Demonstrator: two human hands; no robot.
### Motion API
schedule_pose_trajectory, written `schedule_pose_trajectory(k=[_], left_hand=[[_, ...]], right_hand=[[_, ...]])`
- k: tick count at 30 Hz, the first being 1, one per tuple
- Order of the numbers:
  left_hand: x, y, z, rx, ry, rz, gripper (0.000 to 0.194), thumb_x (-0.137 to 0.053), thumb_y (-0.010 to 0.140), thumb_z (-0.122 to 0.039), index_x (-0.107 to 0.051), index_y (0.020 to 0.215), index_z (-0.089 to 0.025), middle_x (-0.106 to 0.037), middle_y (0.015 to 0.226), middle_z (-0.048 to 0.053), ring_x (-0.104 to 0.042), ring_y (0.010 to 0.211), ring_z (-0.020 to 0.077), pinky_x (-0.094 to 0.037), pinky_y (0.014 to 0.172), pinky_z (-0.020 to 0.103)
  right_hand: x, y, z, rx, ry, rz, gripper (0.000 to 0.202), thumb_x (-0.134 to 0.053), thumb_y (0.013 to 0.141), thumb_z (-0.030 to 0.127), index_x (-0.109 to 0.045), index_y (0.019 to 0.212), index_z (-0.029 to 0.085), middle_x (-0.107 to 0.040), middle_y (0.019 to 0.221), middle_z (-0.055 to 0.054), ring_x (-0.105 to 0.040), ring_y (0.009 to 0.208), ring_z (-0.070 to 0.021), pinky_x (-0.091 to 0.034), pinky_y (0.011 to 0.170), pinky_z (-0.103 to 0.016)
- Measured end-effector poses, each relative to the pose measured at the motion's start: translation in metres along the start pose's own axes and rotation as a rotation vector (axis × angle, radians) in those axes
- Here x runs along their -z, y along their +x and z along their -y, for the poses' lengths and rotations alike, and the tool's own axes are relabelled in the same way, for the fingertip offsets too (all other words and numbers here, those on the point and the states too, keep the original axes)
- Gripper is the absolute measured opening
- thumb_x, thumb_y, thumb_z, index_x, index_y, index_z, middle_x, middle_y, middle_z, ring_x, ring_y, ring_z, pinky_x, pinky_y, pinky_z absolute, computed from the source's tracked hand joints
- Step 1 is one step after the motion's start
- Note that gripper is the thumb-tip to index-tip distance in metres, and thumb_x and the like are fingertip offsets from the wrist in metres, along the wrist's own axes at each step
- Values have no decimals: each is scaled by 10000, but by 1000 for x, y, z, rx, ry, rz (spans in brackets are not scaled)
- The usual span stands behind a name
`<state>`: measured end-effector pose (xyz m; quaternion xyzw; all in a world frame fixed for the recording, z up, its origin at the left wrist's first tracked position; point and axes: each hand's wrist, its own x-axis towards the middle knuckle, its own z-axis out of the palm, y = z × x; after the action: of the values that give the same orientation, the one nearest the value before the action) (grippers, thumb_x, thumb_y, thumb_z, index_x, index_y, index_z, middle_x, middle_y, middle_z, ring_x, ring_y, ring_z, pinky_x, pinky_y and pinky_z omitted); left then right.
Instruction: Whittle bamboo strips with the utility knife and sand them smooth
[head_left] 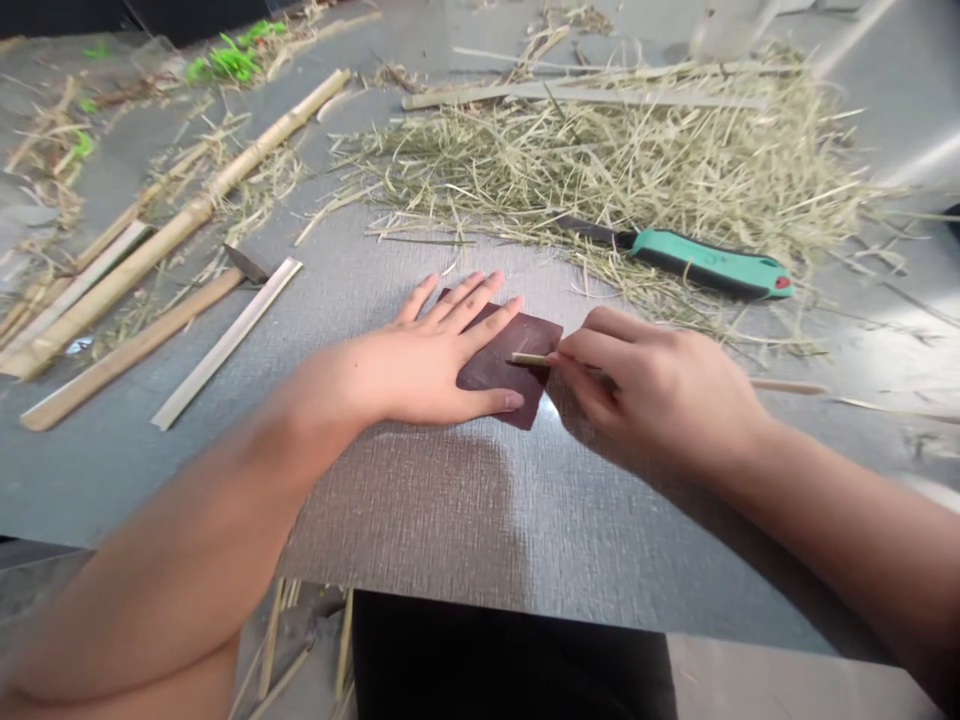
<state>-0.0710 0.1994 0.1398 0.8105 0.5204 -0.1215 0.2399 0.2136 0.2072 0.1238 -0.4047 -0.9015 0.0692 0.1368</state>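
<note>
The left hand (439,355) presses the sandpaper (499,350) to the table (420,510), fingers spread over its left part. Right of those fingertips, the right hand (645,375) pinches a thin stick (531,359), its tip over the sandpaper.

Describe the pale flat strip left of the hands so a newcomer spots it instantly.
On the gray table, find the thick bamboo pole at left. From it toward the left hand, pass the dark-headed tool with a wooden handle; the flat strip lies next. It is pale and straight-edged, headless unlike that tool and shorter than the round pole.
</note>
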Motion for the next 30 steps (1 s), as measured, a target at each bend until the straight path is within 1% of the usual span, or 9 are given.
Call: schedule_pose_trajectory(k=[4,8,13,17,21,26,30], left_hand=[[0,0,0,6,-2,-3,1233,-547,1087,-946,-32,2020,-327,214,2054,16,183,1926,382,174,1535,631],[0,1,0,-6,-1,-1,1239,-548,1091,-942,-18,2019,-316,227,2049,18,186,1926,379,187,1532,618],[1,0,-1,19,9,0,1229,-549,1093,-939,-41,2021,-313,224,2050,19,189,1927,365,180,1533,617],[1,0,-1,-3,-2,-12,1229,-560,1093,-933,-44,2021,-313,199,2055,31,168,1931,368,165,1537,626],[0,0,0,4,-8,-24,1212,-573,1093,-930,-74,2020,-329,174,2063,26,160,1932,374,160,1538,631],[1,-1,-1,-4,-7,-11,1221,-575,1095,-928,-50,2020,-329,189,2058,26,150,1933,379,161,1538,627],[2,-1,-2,7,7,-6,1202,-554,1106,-919,-51,2020,-324,209,2055,17,175,1930,354,168,1538,615]], right_hand=[[0,1,-3,-52,-27,-20,393,-524,1187,400,-753,965,171,-729,1031,-93,-498,720,-134,-266,662,-342],[-1,1,-1,-40,-13,-3,375,-534,1188,425,-736,984,183,-732,1033,-76,-465,696,-129,-240,657,-346],[1,2,0,-93,-14,-19,347,-550,1172,376,-712,942,172,-711,1017,-89,-505,732,-140,-293,671,-336],[0,0,2,-50,-6,-3,371,-559,1193,420,-775,1012,179,-745,1096,-92,-526,733,-135,-287,666,-339],[-2,0,0,-79,-17,-100,326,-624,1165,420,-798,1047,171,-748,1134,-106,-596,801,-154,-315,677,-325],[-2,1,1,-52,-5,-67,285,-620,1159,398,-768,1039,186,-750,1115,-111,-628,832,-174,-332,671,-325],[-2,0,1,-99,-4,-103,258,-641,1141,402,-711,1020,185,-729,1089,-109,-607,807,-172,-344,671,-329]])
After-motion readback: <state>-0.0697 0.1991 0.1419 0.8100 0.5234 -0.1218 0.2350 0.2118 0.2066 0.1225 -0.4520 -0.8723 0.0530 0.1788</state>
